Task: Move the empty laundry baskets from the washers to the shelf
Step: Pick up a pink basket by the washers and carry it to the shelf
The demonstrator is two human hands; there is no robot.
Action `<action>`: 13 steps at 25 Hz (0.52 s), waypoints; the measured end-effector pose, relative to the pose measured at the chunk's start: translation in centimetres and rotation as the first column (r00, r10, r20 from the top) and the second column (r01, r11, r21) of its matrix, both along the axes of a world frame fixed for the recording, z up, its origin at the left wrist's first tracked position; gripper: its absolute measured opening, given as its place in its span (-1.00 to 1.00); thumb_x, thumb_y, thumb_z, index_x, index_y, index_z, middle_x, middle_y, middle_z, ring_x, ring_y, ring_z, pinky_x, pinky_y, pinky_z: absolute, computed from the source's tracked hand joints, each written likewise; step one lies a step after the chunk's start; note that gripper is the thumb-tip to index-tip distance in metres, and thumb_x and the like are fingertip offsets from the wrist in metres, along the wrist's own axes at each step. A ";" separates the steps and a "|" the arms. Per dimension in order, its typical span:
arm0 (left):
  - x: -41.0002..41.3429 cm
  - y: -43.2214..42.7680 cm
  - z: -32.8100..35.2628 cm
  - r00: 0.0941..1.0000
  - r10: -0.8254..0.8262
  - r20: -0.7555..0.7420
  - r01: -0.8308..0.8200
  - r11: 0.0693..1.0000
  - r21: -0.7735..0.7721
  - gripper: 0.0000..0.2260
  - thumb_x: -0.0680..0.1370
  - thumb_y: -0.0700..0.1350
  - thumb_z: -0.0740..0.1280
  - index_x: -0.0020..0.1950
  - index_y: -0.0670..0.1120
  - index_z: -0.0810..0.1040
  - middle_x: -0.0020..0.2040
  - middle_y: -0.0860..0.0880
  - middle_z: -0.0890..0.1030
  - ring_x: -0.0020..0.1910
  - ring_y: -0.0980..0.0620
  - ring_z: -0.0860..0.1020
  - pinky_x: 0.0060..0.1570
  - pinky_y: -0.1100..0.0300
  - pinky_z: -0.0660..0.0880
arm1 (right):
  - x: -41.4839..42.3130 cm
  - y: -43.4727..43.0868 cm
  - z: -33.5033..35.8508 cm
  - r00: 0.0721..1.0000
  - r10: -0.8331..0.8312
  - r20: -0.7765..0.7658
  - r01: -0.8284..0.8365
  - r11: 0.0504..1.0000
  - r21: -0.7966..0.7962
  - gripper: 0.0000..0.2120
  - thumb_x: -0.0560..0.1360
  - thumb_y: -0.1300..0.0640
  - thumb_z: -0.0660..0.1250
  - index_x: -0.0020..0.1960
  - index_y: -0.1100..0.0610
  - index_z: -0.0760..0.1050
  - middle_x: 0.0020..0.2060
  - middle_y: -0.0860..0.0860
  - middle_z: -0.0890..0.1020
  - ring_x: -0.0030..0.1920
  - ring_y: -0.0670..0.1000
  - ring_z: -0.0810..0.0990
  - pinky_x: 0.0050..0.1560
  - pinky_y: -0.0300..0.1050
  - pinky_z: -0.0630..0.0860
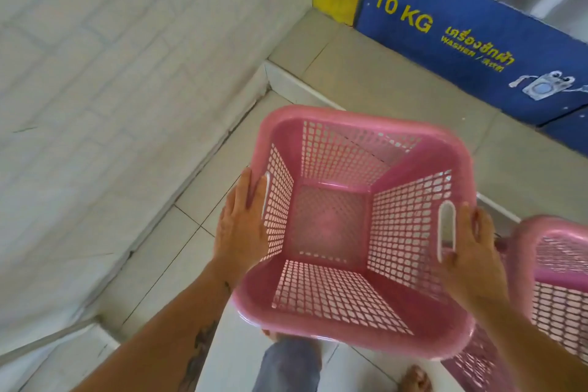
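Left hand [243, 226] and right hand [471, 251] extended forward, fingers [251, 188] curled, gripping.

A pink square plastic laundry basket [356, 226] with lattice walls and slot handles is empty, held tilted above the tiled floor. A second pink lattice basket [556, 280] stands just beside it, to its right.

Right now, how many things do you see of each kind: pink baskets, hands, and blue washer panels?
Pink baskets: 2, one held, one at the right edge
Hands: 2, left, right
Blue washer panels: 1
Total: 5
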State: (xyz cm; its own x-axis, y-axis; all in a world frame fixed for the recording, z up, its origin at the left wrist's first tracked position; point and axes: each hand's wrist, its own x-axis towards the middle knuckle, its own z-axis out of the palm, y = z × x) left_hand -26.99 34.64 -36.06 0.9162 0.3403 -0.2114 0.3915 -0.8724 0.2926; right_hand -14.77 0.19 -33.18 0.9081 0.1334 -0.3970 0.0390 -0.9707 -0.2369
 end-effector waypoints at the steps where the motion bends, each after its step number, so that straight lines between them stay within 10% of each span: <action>1: -0.1 0.1 0.1 0.999 0.035 0.013 -0.035 0.999 -0.032 -0.30 0.43 -0.04 0.19 0.56 -0.04 0.06 0.56 -0.15 0.08 0.42 -0.22 0.24 0.18 -0.11 0.48 | 0.4 0.4 0.4 1.000 0.025 0.010 -0.024 1.000 -0.019 -0.15 0.47 0.27 0.31 0.56 -0.04 -0.13 0.53 0.08 0.00 0.33 0.43 0.36 0.07 0.42 0.51; 13: -13.6 -1.7 18.6 0.888 0.460 -0.012 -0.459 0.888 0.029 -0.34 0.37 -0.15 0.43 0.45 0.03 0.31 0.47 -0.12 0.30 0.29 -0.24 0.44 0.12 -0.13 0.51 | -1.5 5.2 16.5 0.884 0.442 0.150 -0.455 0.888 0.069 -0.34 0.33 0.26 0.26 0.42 0.10 0.21 0.28 0.06 0.34 0.01 0.26 0.55 -0.14 0.09 0.47</action>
